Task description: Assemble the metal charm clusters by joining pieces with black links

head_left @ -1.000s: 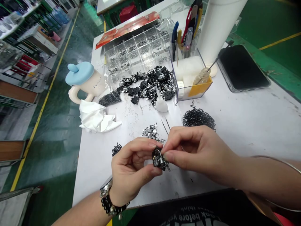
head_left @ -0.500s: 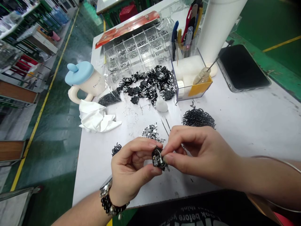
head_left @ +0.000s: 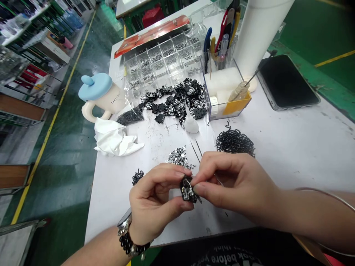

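Between the thumb and fingers of my left hand [head_left: 154, 201] is a small black plastic part with silvery metal contacts [head_left: 187, 191], its metal side turned up. My right hand [head_left: 235, 181] pinches with thumb and forefinger at the part's right edge; whatever lies between those fingertips is too small to make out. Two thin dark metal tips, like tweezers [head_left: 196, 150], point out beyond my right hand, which hides the rest. Just past my fingers lies a small heap of silvery metal pieces [head_left: 179, 157]. Similar black parts [head_left: 185, 98] are piled farther back.
Black curved pieces form a large heap [head_left: 235, 141] and a small one [head_left: 137, 176]. Behind stand a divided clear tray [head_left: 163, 61], a lidded mug [head_left: 101, 96], a tool holder [head_left: 229, 107] and a white dropper bottle [head_left: 191, 123]. A crumpled tissue [head_left: 115, 138] and a phone [head_left: 288, 83] flank them.
Both hands stay at the black part, which is tilted slightly differently. The whole view has shifted a little; nothing has been let go.
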Available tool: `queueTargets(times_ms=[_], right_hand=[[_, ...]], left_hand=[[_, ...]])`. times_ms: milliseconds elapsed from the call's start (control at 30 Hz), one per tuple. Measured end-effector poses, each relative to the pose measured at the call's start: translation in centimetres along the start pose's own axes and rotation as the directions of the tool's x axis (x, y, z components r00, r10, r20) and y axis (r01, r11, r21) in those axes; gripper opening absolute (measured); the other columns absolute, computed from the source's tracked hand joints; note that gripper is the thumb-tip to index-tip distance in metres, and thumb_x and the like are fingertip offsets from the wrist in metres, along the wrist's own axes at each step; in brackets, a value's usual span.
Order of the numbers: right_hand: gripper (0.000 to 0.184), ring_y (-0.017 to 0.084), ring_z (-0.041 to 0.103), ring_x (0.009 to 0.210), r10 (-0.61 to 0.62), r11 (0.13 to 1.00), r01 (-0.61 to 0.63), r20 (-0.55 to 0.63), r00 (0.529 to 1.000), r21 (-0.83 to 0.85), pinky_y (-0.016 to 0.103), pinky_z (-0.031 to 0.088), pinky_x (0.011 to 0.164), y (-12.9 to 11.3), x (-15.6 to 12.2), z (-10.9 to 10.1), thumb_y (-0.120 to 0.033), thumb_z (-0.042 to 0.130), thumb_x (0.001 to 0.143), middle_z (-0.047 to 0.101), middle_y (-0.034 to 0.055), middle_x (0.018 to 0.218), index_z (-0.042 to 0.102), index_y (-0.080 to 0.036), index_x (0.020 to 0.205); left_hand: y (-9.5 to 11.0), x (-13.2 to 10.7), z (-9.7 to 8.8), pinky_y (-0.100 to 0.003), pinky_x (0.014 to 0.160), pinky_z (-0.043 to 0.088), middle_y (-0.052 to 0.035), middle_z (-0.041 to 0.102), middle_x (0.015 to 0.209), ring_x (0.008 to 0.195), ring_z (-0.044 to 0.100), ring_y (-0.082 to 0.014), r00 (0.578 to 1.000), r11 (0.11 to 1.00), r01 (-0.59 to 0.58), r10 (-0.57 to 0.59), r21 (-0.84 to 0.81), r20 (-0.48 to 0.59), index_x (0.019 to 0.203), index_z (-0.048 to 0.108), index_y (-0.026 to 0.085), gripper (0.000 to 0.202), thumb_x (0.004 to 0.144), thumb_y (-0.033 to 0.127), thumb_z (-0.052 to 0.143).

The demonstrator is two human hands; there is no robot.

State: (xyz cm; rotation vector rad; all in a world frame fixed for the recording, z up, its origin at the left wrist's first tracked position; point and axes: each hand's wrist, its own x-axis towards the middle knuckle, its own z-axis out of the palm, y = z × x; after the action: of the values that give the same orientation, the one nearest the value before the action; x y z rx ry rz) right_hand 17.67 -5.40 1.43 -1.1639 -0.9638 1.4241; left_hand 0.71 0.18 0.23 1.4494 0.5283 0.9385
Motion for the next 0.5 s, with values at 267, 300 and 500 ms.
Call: queueTargets(times_ms=[267, 300, 500], right_hand=[[0.002, 0.009, 0.048, 0.059, -0.008, 1.0, 0.008, 0.007, 1.0, 0.023, 0.024, 0.039, 0.054, 0.26, -0.05, 0.08, -0.02, 0.068, 0.071, 0.053, -0.0009, 0.064, 0.066, -0.018, 0.07], [0.003, 0.009, 0.048, 0.059, -0.013, 1.0, 0.012, 0.014, 1.0, 0.024, 0.024, 0.039, 0.053, 0.26, -0.06, 0.06, -0.02, 0.068, 0.071, 0.053, -0.0009, 0.064, 0.066, -0.018, 0.07], [0.002, 0.009, 0.048, 0.057, -0.063, 0.998, 0.063, 0.001, 0.998, -0.015, 0.024, 0.038, 0.052, 0.28, -0.07, 0.09, -0.017, 0.067, 0.07, 0.052, -0.0008, 0.062, 0.065, -0.017, 0.069]], left_hand=[[0.38, 0.31, 0.22, -0.023, 0.068, 0.058, -0.0066, 0.069, 0.089, 0.083, 0.066, -0.0175, 0.998, 0.995, -0.062, 0.064, 0.084, -0.019, 0.093, 0.069, 0.019, 0.032, 0.064, 0.014, 0.081], [0.41, 0.34, 0.23, -0.023, 0.069, 0.058, -0.0064, 0.069, 0.09, 0.083, 0.066, -0.0172, 0.998, 0.995, -0.06, 0.061, 0.078, -0.016, 0.094, 0.069, 0.019, 0.032, 0.064, 0.013, 0.081], [0.44, 0.3, 0.14, -0.023, 0.069, 0.058, -0.0063, 0.069, 0.09, 0.084, 0.065, -0.0171, 0.998, 0.994, -0.065, 0.066, 0.086, -0.004, 0.094, 0.069, 0.019, 0.033, 0.064, 0.013, 0.081]])
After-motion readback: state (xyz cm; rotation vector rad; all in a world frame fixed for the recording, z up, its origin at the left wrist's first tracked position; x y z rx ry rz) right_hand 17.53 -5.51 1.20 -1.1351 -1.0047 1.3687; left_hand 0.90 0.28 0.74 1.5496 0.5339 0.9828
